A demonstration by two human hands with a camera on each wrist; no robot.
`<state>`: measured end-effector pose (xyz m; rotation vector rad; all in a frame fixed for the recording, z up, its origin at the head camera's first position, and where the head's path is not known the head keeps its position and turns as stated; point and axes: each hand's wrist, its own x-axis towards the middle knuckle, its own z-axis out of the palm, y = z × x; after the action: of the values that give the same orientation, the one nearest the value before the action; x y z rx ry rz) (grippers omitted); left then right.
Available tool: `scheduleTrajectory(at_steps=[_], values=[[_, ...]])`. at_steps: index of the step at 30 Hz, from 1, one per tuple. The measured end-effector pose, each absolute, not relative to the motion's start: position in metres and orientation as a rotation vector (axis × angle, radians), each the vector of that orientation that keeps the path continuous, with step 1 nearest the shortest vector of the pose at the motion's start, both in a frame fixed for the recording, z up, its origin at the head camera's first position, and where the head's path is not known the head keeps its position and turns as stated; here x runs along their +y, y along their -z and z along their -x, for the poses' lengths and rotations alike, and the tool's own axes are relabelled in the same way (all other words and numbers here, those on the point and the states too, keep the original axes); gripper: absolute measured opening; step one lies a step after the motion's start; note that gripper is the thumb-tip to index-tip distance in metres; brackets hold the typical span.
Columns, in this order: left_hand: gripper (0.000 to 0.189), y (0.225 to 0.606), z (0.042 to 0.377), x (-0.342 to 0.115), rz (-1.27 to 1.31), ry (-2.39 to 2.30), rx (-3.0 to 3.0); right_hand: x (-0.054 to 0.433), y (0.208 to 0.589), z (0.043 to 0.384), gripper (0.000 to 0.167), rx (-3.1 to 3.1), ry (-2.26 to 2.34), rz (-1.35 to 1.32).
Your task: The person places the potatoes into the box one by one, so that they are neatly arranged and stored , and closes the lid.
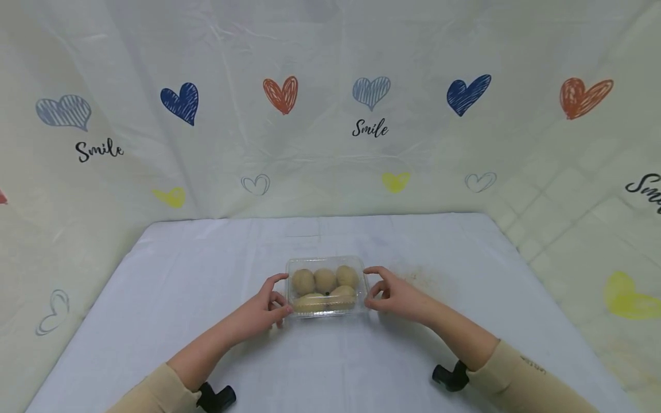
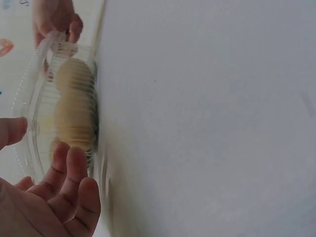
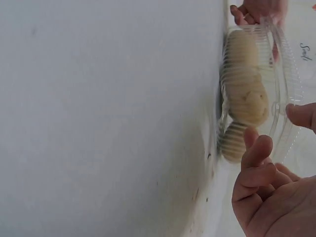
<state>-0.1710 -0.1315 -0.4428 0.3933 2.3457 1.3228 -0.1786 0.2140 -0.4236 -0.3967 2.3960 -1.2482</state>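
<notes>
A clear plastic clamshell box (image 1: 327, 314) with its lid down sits on the white table, holding several potatoes (image 1: 325, 281). At its left side my left hand (image 1: 265, 310) grips the rim, thumb near the front corner and index finger farther back. My right hand (image 1: 395, 295) holds the opposite side in much the same way. Both wrist views show the thumbs at the lid's edge, the other fingers bent beside the ribbed wall. Through that wall the potatoes (image 3: 247, 98) look blurred.
A brown smudge of dirt (image 1: 420, 278) marks the white tablecloth (image 1: 310, 367) right of the box. Behind the table hangs a pale curtain (image 1: 320, 40) printed with hearts. Black wrist cameras (image 1: 451, 377) stick out near both sleeves.
</notes>
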Motion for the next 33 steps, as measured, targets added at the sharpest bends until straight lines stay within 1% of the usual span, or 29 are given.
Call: scheduleTrajectory(at_steps=[6,12,24,33], values=[[0.082,0.44,0.173,-0.128,-0.353,-1.373,2.24,0.211,0.424,0.175,0.077,2.24,1.372,0.296],[0.086,0.438,0.171,-0.128,-0.355,-1.415,2.179,0.209,0.422,0.172,0.079,2.191,1.403,0.286],[0.086,0.433,0.167,-0.126,-0.292,-1.44,2.147,0.209,0.43,0.171,0.08,2.157,1.433,0.287],[0.083,0.431,0.167,-0.123,-0.246,-1.423,2.167,0.207,0.429,0.171,0.08,2.161,1.434,0.236]])
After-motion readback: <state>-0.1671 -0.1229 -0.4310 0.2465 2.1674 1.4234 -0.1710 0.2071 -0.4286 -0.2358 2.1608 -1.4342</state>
